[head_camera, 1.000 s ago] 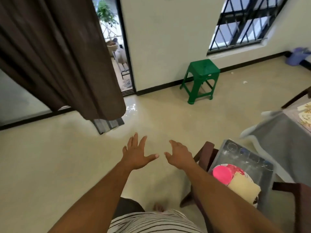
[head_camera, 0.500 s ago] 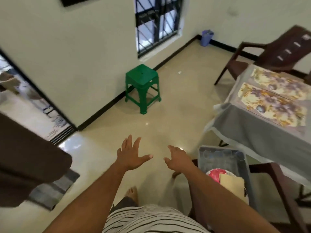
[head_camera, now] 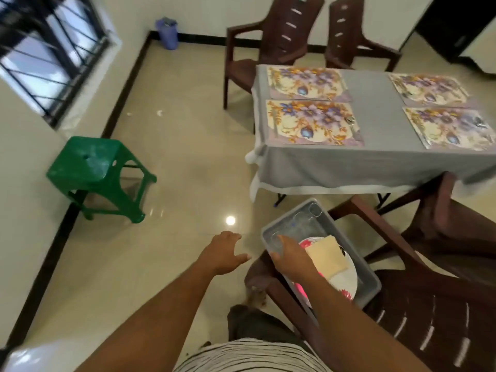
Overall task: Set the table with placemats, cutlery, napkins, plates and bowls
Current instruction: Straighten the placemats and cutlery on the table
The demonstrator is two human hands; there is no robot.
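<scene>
Placemats (head_camera: 314, 122): four floral mats lie flat on the grey-clothed table (head_camera: 373, 162), so that step is judged complete. Plates (head_camera: 343, 280) and a folded cream napkin (head_camera: 326, 256) sit in a grey tub (head_camera: 373, 285) on the brown chair (head_camera: 429, 304) just before the table. A second ago the view faced a doorway; it has since swung round to table and tub. Right hand (head_camera: 291, 260) now hangs over the tub's near rim, fingers relaxed and empty, though contact with the rim is uncertain. Left hand (head_camera: 224, 252), beside the tub, is spread and empty. Plate pickup is judged next.
</scene>
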